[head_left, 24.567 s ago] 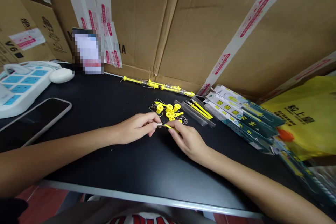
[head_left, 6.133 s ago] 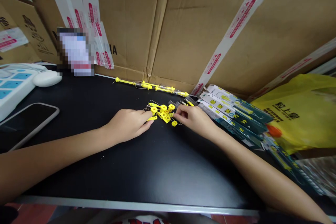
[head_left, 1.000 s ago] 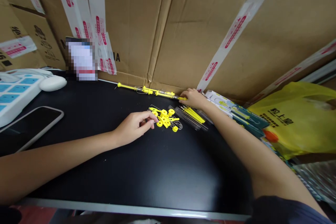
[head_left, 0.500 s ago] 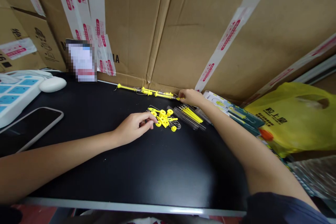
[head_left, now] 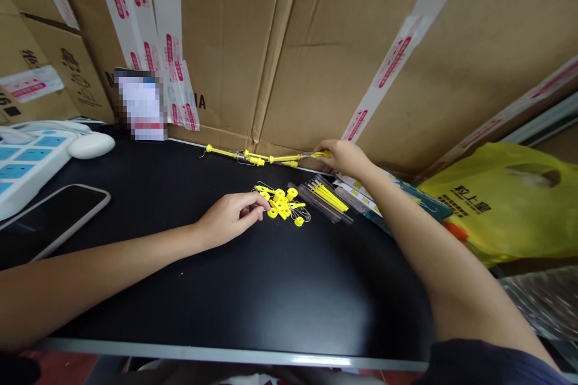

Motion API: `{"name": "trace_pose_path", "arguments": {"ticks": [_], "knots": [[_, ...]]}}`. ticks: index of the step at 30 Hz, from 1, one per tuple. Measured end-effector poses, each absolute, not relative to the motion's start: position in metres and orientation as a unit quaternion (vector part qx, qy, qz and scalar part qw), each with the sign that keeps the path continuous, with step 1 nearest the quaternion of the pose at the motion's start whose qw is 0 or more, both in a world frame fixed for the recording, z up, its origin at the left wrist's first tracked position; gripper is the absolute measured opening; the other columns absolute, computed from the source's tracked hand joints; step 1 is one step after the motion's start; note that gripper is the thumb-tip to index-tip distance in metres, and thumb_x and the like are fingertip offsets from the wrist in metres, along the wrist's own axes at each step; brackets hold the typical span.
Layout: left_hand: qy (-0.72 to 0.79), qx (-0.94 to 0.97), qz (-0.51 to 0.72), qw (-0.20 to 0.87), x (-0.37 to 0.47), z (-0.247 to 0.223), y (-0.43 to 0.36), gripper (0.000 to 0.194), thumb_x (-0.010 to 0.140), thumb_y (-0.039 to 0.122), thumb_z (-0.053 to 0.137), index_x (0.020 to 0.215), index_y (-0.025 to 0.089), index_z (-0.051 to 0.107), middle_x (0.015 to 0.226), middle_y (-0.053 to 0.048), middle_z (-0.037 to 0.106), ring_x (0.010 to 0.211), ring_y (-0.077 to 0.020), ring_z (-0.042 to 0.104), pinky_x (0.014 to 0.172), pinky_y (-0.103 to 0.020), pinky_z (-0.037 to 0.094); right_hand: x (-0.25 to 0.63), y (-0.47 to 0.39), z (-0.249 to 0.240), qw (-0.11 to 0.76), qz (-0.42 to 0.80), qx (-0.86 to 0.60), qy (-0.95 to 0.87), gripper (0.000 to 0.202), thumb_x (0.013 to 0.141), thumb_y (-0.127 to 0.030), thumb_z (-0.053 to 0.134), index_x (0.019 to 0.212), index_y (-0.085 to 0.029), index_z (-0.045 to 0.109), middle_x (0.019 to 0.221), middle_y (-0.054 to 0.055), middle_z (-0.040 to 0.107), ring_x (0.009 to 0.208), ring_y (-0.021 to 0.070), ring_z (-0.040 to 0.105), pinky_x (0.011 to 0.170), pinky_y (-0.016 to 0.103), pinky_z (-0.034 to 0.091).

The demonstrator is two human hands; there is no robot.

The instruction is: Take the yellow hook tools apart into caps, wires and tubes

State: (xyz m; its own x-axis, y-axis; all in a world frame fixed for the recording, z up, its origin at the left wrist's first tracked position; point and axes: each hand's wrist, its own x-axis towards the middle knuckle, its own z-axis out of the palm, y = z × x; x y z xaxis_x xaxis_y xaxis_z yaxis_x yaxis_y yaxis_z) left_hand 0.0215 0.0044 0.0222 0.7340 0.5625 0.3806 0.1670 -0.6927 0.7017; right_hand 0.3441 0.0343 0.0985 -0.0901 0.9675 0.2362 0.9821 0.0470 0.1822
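My left hand (head_left: 231,216) rests on the table with its fingers curled together, at the left edge of a pile of small yellow plastic parts (head_left: 280,201). Whether anything is pinched in its fingertips, I cannot make out. Thin wire loops (head_left: 301,212) lie among these parts. At the back, against the cardboard, my right hand (head_left: 345,157) has its fingers closed on the right end of a slim yellow rod (head_left: 298,157). Other yellow rods with wire hooks (head_left: 226,151) lie in line to its left. Below the right hand are yellow sticks with metal tips (head_left: 329,195) and clear tubes (head_left: 316,203).
Large cardboard boxes (head_left: 226,42) wall off the back. On the left are a white power strip (head_left: 40,150), a phone (head_left: 54,219) and a propped-up screen (head_left: 142,105). Printed packages (head_left: 419,198) and a yellow plastic bag (head_left: 506,198) fill the right side.
My right hand has shifted a little to the right along the back edge, and the yellow rod in it now reaches farther right. The printed packages have shifted. My left hand has stayed put.
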Motion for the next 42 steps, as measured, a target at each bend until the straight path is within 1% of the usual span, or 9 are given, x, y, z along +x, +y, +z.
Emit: {"name": "trace_pose_path", "arguments": {"ticks": [5,9,12,19,30,34,38,41,42], "knots": [[0.243,0.925,0.272,0.110,0.020,0.034,0.021,0.022,0.090,0.025,0.044,0.107,0.020,0.057,0.099,0.000,0.063,0.075,-0.0109,0.060,0.066,-0.022,0.044,0.343,0.023,0.096,0.069,-0.168,-0.655,-0.733,0.021,0.081,-0.025,0.057,0.099,-0.020,0.066,0.091,0.006,0.070,0.079,0.0201,0.063,0.063,0.026,0.041],[0.293,0.927,0.232,-0.037,0.031,0.046,0.060,0.030,0.089,0.030,0.047,0.116,0.017,0.051,0.118,-0.006,0.056,0.101,-0.0202,0.058,0.079,-0.028,0.046,0.341,0.021,0.094,0.079,-0.162,-0.651,-0.737,0.021,0.082,-0.025,0.057,0.099,-0.019,0.067,0.090,0.006,0.071,0.077,0.0198,0.063,0.063,0.027,0.042],[0.323,0.928,0.168,-0.082,0.046,0.048,0.095,0.034,0.090,0.034,0.047,0.120,0.018,0.048,0.120,-0.007,0.052,0.097,-0.0207,0.059,0.075,-0.028,0.046,0.338,0.021,0.094,0.086,-0.152,-0.662,-0.729,0.020,0.082,-0.025,0.057,0.098,-0.020,0.067,0.091,0.006,0.071,0.079,0.0202,0.063,0.066,0.028,0.043],[0.296,0.943,0.125,-0.091,0.070,0.033,0.139,0.025,0.088,0.028,0.052,0.112,0.019,0.055,0.107,-0.006,0.057,0.096,-0.0213,0.060,0.075,-0.028,0.045,0.336,0.016,0.091,0.082,-0.142,-0.689,-0.706,0.022,0.083,-0.027,0.056,0.102,-0.019,0.066,0.092,0.008,0.071,0.080,0.0224,0.064,0.065,0.029,0.044],[0.334,0.923,0.159,-0.104,0.046,0.037,0.138,0.024,0.092,0.028,0.045,0.114,0.020,0.048,0.113,-0.007,0.053,0.097,-0.0228,0.059,0.072,-0.030,0.046,0.338,0.010,0.087,0.092,-0.128,-0.681,-0.715,0.021,0.083,-0.026,0.056,0.100,-0.018,0.066,0.095,0.009,0.071,0.080,0.0222,0.064,0.067,0.030,0.044],[0.355,0.916,0.155,-0.104,0.048,0.029,0.141,0.022,0.090,0.024,0.046,0.110,0.018,0.052,0.107,-0.008,0.054,0.091,-0.0240,0.061,0.071,-0.031,0.046,0.337,0.003,0.094,0.147,-0.123,-0.688,-0.700,0.021,0.083,-0.027,0.055,0.100,-0.018,0.065,0.088,0.008,0.071,0.073,0.0199,0.062,0.064,0.028,0.044],[0.360,0.913,0.168,-0.093,0.050,0.032,0.140,0.026,0.088,0.024,0.048,0.113,0.018,0.052,0.113,-0.009,0.053,0.091,-0.0232,0.061,0.071,-0.030,0.046,0.335,-0.011,0.097,0.215,-0.104,-0.663,-0.710,0.023,0.082,-0.029,0.057,0.099,-0.017,0.066,0.086,0.007,0.070,0.072,0.0190,0.061,0.065,0.029,0.044],[0.359,0.908,0.207,-0.066,0.049,0.049,0.133,0.028,0.090,0.028,0.045,0.115,0.018,0.052,0.116,-0.008,0.053,0.094,-0.0199,0.059,0.074,-0.028,0.045,0.325,-0.028,0.098,0.243,-0.064,-0.627,-0.738,0.024,0.083,-0.032,0.057,0.100,-0.018,0.066,0.088,0.007,0.069,0.070,0.0174,0.060,0.065,0.029,0.045],[0.353,0.899,0.259,-0.024,0.048,0.058,0.127,0.026,0.090,0.030,0.046,0.110,0.017,0.055,0.112,-0.007,0.056,0.091,-0.0181,0.058,0.075,-0.028,0.045,0.319,-0.035,0.098,0.251,-0.049,-0.614,-0.747,0.025,0.083,-0.032,0.056,0.101,-0.018,0.065,0.091,0.007,0.069,0.070,0.0171,0.059,0.066,0.029,0.046]]}}
